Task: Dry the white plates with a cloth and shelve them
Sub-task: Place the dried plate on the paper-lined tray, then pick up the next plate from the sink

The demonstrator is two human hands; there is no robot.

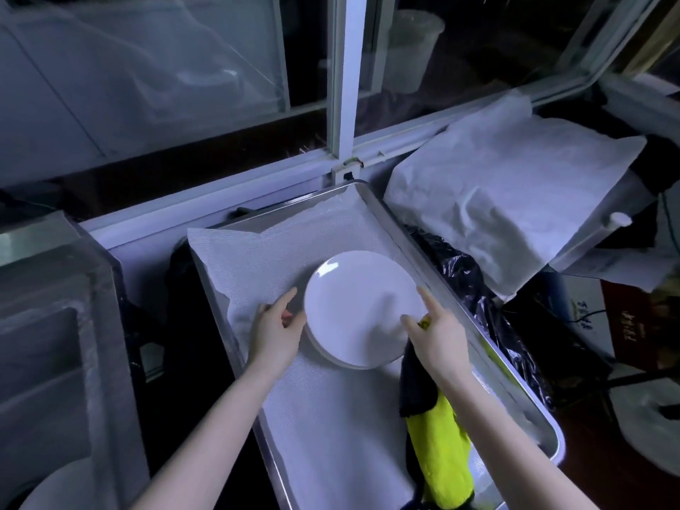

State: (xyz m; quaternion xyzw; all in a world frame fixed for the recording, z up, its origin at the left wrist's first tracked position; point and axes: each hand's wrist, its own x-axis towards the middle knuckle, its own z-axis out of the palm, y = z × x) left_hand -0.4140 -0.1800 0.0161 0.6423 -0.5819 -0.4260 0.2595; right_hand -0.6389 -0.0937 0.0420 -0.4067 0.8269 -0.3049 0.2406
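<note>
Tray: plates between left hand and right hand with cloth

Both arms bare, both in the lower half of frame.

Left forearm: enters at bottom left and runs up and right to the wrist, left of centre. Left hand: back toward the camera, thumb raised along the left rim of the plates, fingers curled in at that edge, gripping it.

Right forearm: enters at bottom right and runs up and left. Right hand: back toward the camera, over the lower right of the plates. Index finger straight, pointing to upper left; thumb spread beside it. Cloth held under the palm, hanging below the wrist.
</note>
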